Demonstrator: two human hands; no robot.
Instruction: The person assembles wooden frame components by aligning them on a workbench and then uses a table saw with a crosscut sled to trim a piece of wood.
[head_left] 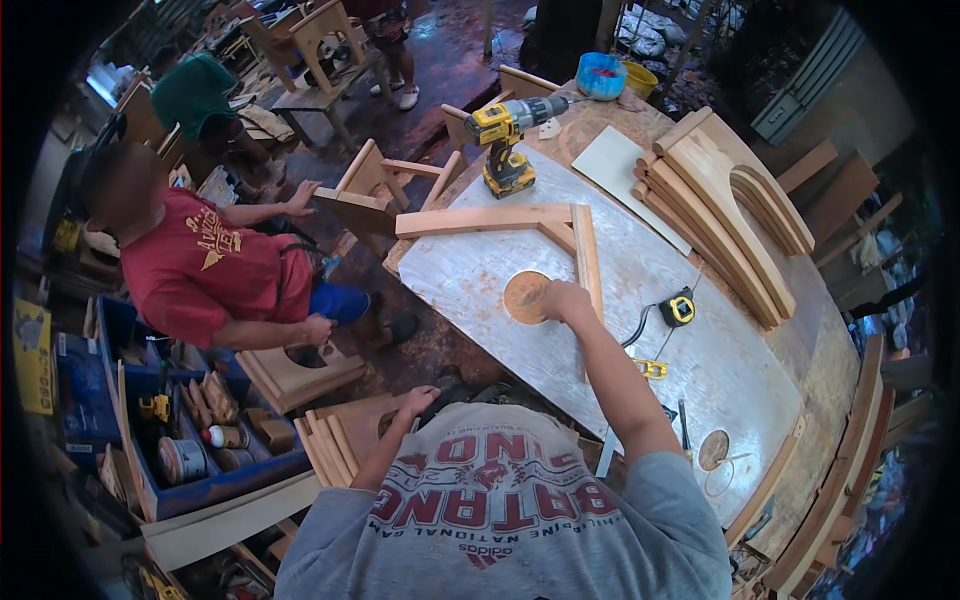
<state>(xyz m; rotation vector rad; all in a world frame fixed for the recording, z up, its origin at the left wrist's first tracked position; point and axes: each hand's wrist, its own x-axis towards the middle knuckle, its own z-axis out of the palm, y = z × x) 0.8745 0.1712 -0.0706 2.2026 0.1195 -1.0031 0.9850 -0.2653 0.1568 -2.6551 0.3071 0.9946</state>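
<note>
My right hand (567,300) reaches over the metal-topped table (470,285) with its fingers curled in. It is at the edge of a round cutout (527,297) and close to an angled wooden frame (490,218). The back of the hand hides whatever its fingers hold. The frame has two long bars meeting at a corner, with a short brace between them. Low beside my body, my left hand (420,400) hangs off the table with fingers loosely stretched and nothing visible in it. A yellow-and-black cordless drill (508,145) stands upright beyond the frame.
A tape measure (677,307) and a small yellow tool (652,369) lie right of my forearm. Curved wooden pieces (720,200) are stacked at the far right. A person in a red shirt (215,260) stands at left, near a blue divided bin (230,480) and a wooden stool (375,190).
</note>
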